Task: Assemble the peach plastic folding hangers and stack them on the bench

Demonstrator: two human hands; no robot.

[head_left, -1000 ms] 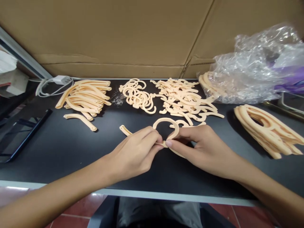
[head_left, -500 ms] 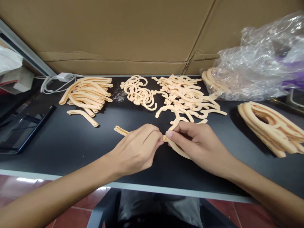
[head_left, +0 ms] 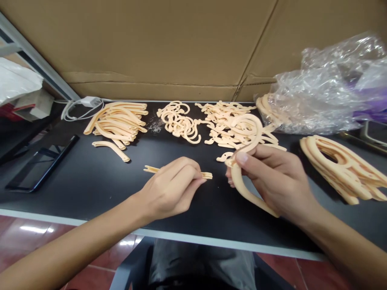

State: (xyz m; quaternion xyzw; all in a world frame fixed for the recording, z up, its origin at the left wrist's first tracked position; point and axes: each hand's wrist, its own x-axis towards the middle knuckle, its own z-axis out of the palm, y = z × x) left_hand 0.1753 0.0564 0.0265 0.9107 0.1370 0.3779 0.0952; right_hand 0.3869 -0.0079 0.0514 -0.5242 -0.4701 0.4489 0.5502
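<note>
Head view: left hand (head_left: 173,189) is pinching a slotted strip (head_left: 207,175), fingers narrow around it, its ends projecting toward 10 and 2 o'clock. Right hand (head_left: 273,183) is gripping an S-curved piece (head_left: 240,182) between thumb and fingers, at that hand's 10 o'clock; strip and piece are staying apart. From the left hand, a strip bundle (head_left: 116,125) is lying between 10 and 11, small hooked pieces (head_left: 178,128) at 12; from the right, stacked flat frames (head_left: 347,166) are lying at 3.
</note>
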